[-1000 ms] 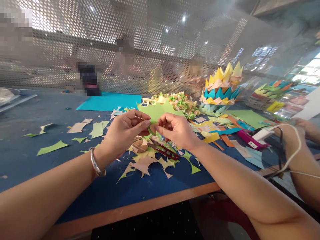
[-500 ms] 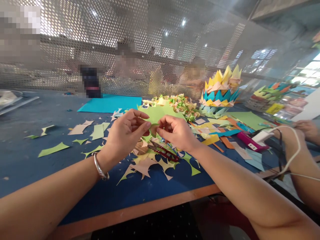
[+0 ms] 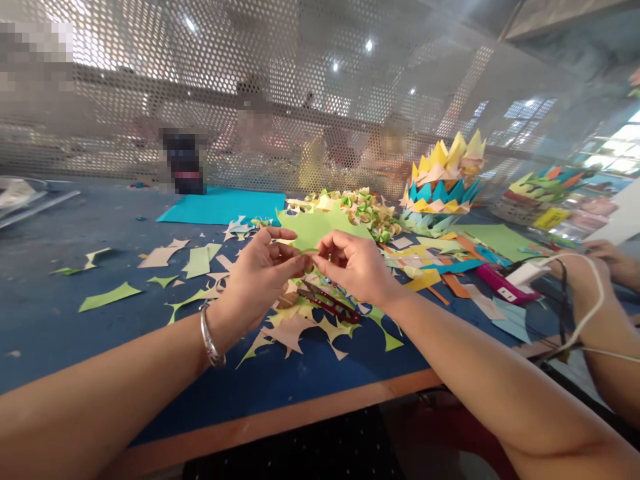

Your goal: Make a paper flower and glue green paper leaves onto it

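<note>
Fingertip to fingertip, my left hand (image 3: 265, 277) and my right hand (image 3: 353, 267) pinch a small green paper piece (image 3: 311, 253) between them. It shows almost edge-on, partly hidden by the fingers. Just behind the hands lies a larger green paper sheet (image 3: 323, 225) with a scalloped edge. Under the hands rest red-handled scissors (image 3: 335, 305) among paper offcuts (image 3: 293, 330) in green, pink and cream. A heap of small folded paper pieces (image 3: 373, 212) lies beyond the green sheet.
Blue sheet (image 3: 225, 205) at the back, before a perforated metal screen (image 3: 280, 147). Tiered pointed-paper stack (image 3: 440, 190) stands back right. A magenta power strip (image 3: 507, 285) with a white cable lies near another person's arm (image 3: 595, 300). Wooden table edge (image 3: 280, 421) in front.
My left hand has shifted slightly right and turned, its fingertips closer to my right hand. The small paper piece has tipped from showing its face to nearly edge-on.
</note>
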Demonstrator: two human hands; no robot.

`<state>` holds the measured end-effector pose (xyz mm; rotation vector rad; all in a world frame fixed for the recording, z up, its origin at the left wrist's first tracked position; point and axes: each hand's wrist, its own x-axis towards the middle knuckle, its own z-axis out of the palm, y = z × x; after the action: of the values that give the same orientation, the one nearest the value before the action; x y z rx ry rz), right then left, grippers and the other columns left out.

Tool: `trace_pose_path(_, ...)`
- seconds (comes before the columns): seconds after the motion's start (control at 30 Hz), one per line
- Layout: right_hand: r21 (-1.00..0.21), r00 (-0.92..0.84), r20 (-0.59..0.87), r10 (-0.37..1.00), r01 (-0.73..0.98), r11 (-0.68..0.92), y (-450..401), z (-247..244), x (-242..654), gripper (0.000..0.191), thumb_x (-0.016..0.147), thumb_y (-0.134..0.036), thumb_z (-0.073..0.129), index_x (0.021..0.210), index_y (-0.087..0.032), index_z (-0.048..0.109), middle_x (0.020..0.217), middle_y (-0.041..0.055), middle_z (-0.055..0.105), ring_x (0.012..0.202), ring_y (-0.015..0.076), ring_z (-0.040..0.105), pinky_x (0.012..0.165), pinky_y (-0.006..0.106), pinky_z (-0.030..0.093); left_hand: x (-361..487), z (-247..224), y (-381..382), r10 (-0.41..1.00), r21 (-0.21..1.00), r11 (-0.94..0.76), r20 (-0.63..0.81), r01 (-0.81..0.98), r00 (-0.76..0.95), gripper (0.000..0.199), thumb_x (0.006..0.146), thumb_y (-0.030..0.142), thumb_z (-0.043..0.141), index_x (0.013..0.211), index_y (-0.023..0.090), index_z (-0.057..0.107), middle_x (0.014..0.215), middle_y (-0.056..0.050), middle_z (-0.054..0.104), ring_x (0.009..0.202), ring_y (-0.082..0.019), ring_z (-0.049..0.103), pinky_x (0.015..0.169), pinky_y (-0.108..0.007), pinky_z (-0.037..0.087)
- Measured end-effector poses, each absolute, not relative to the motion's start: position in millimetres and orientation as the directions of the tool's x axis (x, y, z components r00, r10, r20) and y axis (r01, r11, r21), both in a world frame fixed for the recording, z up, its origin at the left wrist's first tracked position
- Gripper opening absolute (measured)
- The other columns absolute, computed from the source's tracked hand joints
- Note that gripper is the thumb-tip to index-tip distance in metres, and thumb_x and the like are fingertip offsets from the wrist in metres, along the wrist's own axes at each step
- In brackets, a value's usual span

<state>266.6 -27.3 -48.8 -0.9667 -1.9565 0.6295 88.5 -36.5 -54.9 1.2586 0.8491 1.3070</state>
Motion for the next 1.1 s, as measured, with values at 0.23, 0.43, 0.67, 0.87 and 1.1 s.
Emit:
trace_pose_path(0.23, -0.714, -0.378, 0.455, 0.806, 0.386, 0.584, -31.7, -46.8, 267.6, 0.018, 0.088, -0.036, 0.068, 0.085, -0.020, 0.060, 0.069, -0.0037, 0.054, 0.049, 0.0066, 0.041, 0.046, 0.024, 0.033, 82.9, -58.9, -27.3, 0.930, 0.942, -0.324, 0.335, -0.091, 0.153, 0.036, 0.073, 0.021, 0.076, 0.098, 0.020, 0.051, 0.071, 0.004, 0.062, 0.069, -0.015, 0.066, 0.067, -0.030, 0.054)
trace_pose_path(0.43, -0.757, -0.368, 0.432, 0.824, 0.348, 0.552, -29.6, -46.5, 271.0, 0.028, 0.095, -0.044, 0.060, 0.081, -0.020, 0.061, 0.060, -0.0055, 0.045, 0.046, 0.0071, 0.045, 0.045, 0.023, 0.038, 80.1, -56.4, -24.4, 0.881, 0.908, -0.416, 0.417, -0.056, 0.224, 0.031, 0.076, 0.022, 0.076, 0.094, 0.022, 0.051, 0.069, 0.006, 0.058, 0.067, -0.013, 0.063, 0.065, -0.029, 0.053)
trace_pose_path(0.67, -0.828, -0.354, 0.381, 0.854, 0.280, 0.486, -27.3, -42.0, 271.3, 0.038, 0.090, -0.054, 0.064, 0.077, -0.018, 0.062, 0.063, -0.0028, 0.059, 0.044, 0.0062, 0.053, 0.045, 0.021, 0.043, 75.9, -56.0, -18.1, 0.825, 0.877, -0.475, 0.470, -0.066, 0.315, 0.024, 0.079, 0.022, 0.073, 0.091, 0.022, 0.052, 0.071, 0.005, 0.060, 0.068, -0.013, 0.063, 0.066, -0.028, 0.053)
trace_pose_path(0.87, -0.832, -0.310, 0.393, 0.866, 0.281, 0.478, -23.0, -43.5, 274.6, 0.037, 0.089, -0.053, 0.067, 0.078, -0.018, 0.062, 0.065, -0.0021, 0.060, 0.042, 0.0064, 0.053, 0.043, 0.022, 0.042, 77.3, -50.6, -23.9, 0.819, 0.871, -0.492, 0.467, -0.010, 0.332, 0.016, 0.079, 0.022, 0.072, 0.088, 0.023, 0.059, 0.069, 0.003, 0.061, 0.065, -0.014, 0.062, 0.062, -0.027, 0.051)
trace_pose_path(1.1, -0.792, -0.299, 0.410, 0.862, 0.352, 0.498, -22.5, -45.7, 275.3, 0.031, 0.089, -0.050, 0.067, 0.081, -0.020, 0.060, 0.062, -0.0043, 0.053, 0.045, 0.0080, 0.051, 0.045, 0.023, 0.043, 76.1, -53.6, -22.9, 0.860, 0.901, -0.434, 0.418, -0.008, 0.293, 0.010, 0.076, 0.022, 0.074, 0.079, 0.021, 0.064, 0.075, -0.001, 0.069, 0.071, -0.016, 0.068, 0.067, -0.029, 0.055)
